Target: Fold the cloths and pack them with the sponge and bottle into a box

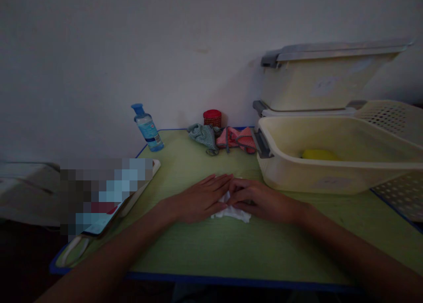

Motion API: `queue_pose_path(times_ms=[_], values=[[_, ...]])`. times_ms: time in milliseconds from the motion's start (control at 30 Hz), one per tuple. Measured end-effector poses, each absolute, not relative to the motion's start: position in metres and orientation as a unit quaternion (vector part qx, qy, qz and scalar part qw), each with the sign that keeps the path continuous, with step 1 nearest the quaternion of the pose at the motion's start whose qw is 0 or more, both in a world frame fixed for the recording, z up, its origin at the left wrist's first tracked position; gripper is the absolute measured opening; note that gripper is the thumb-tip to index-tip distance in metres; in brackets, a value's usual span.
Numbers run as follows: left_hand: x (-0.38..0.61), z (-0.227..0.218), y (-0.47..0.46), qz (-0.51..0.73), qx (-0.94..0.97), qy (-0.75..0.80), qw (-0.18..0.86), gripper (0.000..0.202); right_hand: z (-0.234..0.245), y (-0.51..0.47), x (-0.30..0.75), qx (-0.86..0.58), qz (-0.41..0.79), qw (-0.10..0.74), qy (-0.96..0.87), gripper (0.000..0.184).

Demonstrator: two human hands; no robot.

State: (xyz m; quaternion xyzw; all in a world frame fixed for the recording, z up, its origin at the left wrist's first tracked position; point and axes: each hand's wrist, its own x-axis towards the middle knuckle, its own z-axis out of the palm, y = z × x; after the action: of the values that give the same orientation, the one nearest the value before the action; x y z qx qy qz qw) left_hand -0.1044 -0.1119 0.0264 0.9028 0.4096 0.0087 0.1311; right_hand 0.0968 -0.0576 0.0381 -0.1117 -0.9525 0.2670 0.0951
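Observation:
A crumpled white cloth or tissue (235,213) lies on the green tabletop (211,250), partly covered by both hands. My left hand (203,198) rests flat over its left side with fingers stretched out and close together. From the right, my right hand (261,199) curls its fingers and thumb in a pinch at the white piece, its fingertips meeting the left hand's fingers. What lies under the left palm is hidden, and whether the piece is cloth or paper I cannot tell.
A large cream bin (310,179) with a yellow item (320,155) inside stands right, another bin (313,89) behind it. Grey-green mesh cloth (202,136), pink cloth (236,139) and a red-lidded container (212,117) sit at the back. A blue bottle (148,129) and propped phone (115,201) stand left.

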Motion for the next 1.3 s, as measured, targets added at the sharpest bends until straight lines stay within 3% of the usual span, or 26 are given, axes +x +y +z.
queue_pose_path(times_ms=[533, 700, 800, 1000, 1300], values=[[-0.106, 0.022, -0.109, 0.064, 0.906, 0.397, 0.134, 0.05, 0.038, -0.059, 0.096, -0.118, 0.269, 0.102, -0.95, 0.021], [-0.112, 0.035, -0.113, 0.174, 0.904, 0.377, 0.1, 0.054, 0.038, -0.058, 0.097, -0.117, 0.256, 0.107, -0.954, 0.016], [-0.112, 0.04, -0.116, 0.226, 0.909, 0.346, 0.061, 0.041, 0.038, -0.058, 0.097, -0.113, 0.258, 0.115, -0.953, 0.016], [-0.108, 0.034, -0.118, 0.169, 0.934, 0.31, 0.05, 0.008, 0.037, -0.058, 0.097, -0.111, 0.265, 0.116, -0.951, 0.016], [-0.109, 0.034, -0.119, 0.16, 0.937, 0.311, 0.015, 0.004, 0.037, -0.058, 0.097, -0.112, 0.262, 0.113, -0.952, 0.016]])
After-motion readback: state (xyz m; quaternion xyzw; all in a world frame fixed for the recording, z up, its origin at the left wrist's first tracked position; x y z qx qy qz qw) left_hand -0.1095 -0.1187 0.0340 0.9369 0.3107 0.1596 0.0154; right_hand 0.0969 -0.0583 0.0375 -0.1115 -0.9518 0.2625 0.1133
